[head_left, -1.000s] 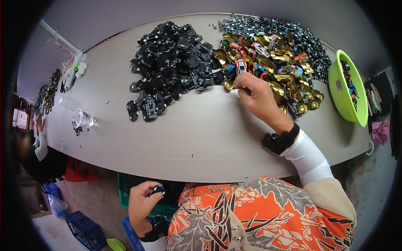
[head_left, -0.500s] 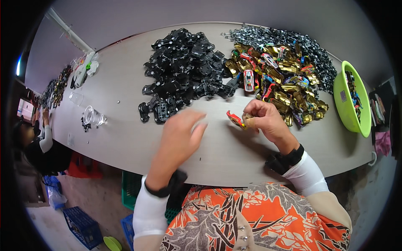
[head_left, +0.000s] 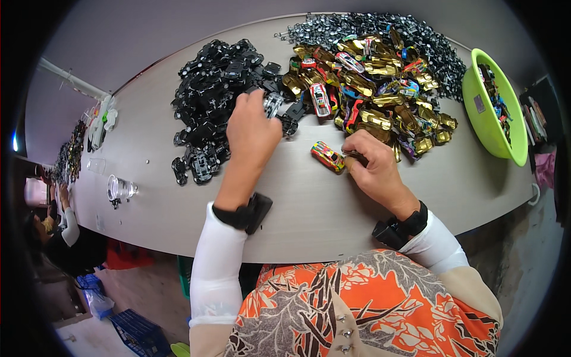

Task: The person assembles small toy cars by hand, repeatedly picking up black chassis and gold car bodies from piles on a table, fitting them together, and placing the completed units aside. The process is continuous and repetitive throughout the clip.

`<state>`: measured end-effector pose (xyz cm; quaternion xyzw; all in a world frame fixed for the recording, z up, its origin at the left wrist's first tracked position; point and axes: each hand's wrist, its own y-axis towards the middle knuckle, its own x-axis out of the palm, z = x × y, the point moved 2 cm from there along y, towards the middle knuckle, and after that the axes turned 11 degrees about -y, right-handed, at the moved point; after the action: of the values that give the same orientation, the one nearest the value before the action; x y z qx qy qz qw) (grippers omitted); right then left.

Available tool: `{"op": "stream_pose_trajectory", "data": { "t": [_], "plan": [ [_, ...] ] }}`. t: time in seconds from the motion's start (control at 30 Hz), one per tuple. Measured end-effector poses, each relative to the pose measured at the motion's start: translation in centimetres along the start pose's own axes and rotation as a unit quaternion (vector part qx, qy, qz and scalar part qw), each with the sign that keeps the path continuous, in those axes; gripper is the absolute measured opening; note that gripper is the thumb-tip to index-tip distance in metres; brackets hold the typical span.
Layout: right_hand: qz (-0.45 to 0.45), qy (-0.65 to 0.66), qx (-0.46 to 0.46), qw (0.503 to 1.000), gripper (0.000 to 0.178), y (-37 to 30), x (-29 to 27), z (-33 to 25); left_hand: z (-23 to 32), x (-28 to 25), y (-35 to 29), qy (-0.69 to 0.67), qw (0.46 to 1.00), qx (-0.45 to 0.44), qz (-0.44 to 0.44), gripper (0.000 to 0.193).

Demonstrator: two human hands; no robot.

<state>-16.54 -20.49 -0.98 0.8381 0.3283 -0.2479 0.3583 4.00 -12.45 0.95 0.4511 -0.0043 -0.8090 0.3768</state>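
My left hand [head_left: 253, 128] reaches to the right edge of a heap of black toy car chassis [head_left: 208, 89]. Its fingers are closed at one black and silver chassis [head_left: 273, 105], partly hidden behind them. Over the bare table, my right hand [head_left: 376, 169] pinches a dark piece, mostly covered by the fingers. A red, yellow and green toy car body [head_left: 328, 156] is at those fingertips, painted side up. Just beyond lies a pile of toy car bodies [head_left: 380, 119], many showing gold undersides. A red and white body [head_left: 320, 100] rests at its left edge.
Wheel axles [head_left: 369, 27] are heaped along the back. A lime green basin [head_left: 470, 98] with car bodies stands at the right. Leftward are a clear plastic cup [head_left: 119, 188] and small black parts. Another person [head_left: 68, 238] works at the far left. Blue crates [head_left: 140, 333] sit on the floor.
My left hand has moved up to the chassis heap. In my right hand's fingertips, the car body has turned from edge-on to painted side up. The whole view has shifted a little.
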Motion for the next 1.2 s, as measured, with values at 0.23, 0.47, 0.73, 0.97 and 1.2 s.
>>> {"op": "stream_pose_trajectory", "data": {
  "t": [0.23,0.47,0.73,0.97,1.2],
  "plan": [
    [-0.118,-0.114,-0.175,0.971,0.021,2.2,0.1,-0.9,-1.5,-2.6,-7.2,-0.598,0.745,-0.247,-0.163,0.038],
    [-0.252,-0.147,-0.131,0.948,0.019,1.2,0.4,-3.2,-2.3,-3.4,-11.3,-0.698,0.589,-0.353,-0.203,0.041],
    [-0.286,-0.18,-0.205,0.919,0.02,1.0,1.5,-2.6,-2.5,-3.3,-12.7,-0.709,0.579,-0.348,-0.203,0.046],
    [-0.277,0.294,0.198,0.893,0.027,0.0,0.7,-3.2,-0.3,-2.1,-12.7,-0.638,0.662,-0.344,-0.191,0.042],
    [-0.228,0.337,0.189,0.894,0.026,-0.9,1.6,-3.2,2.6,-1.2,-12.6,-0.526,0.819,-0.184,-0.136,0.04]
  ]
}}
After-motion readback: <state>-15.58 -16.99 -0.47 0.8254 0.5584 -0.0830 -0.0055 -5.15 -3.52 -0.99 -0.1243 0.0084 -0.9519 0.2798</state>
